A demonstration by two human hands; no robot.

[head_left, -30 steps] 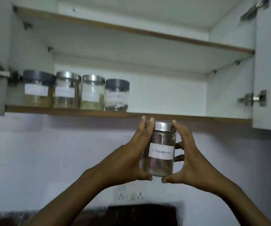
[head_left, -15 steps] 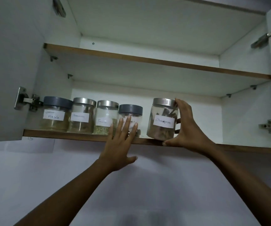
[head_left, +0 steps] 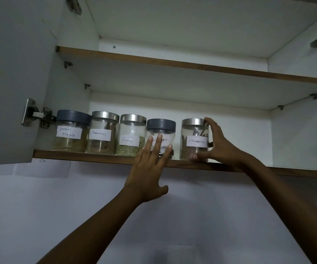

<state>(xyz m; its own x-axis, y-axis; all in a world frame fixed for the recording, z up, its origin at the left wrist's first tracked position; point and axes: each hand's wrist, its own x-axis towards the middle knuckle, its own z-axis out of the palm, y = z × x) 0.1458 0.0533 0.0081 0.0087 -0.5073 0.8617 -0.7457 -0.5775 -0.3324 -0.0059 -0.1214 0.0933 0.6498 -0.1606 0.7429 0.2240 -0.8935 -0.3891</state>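
Observation:
A glass jar labelled Cinnamon (head_left: 193,139) with a steel lid stands on the lower cupboard shelf (head_left: 100,156), at the right end of a row of jars. My right hand (head_left: 217,144) grips it from the right, thumb at its base and fingers round its side and lid. My left hand (head_left: 150,168) is raised with straight fingers in front of the grey-lidded pepper jar (head_left: 161,134); whether the fingertips touch that jar I cannot tell.
Left along the shelf stand a Fennel jar (head_left: 132,135), another Cinnamon jar (head_left: 102,133) and a Garam Masala jar (head_left: 71,131). The left door (head_left: 11,82) hangs open. The upper shelf (head_left: 192,64) shows nothing on it. Right of the held jar is bare shelf.
The Cinnamon jar went from both hands below the cupboard up onto the lower shelf. My left hand let go and now hovers by the pepper jar.

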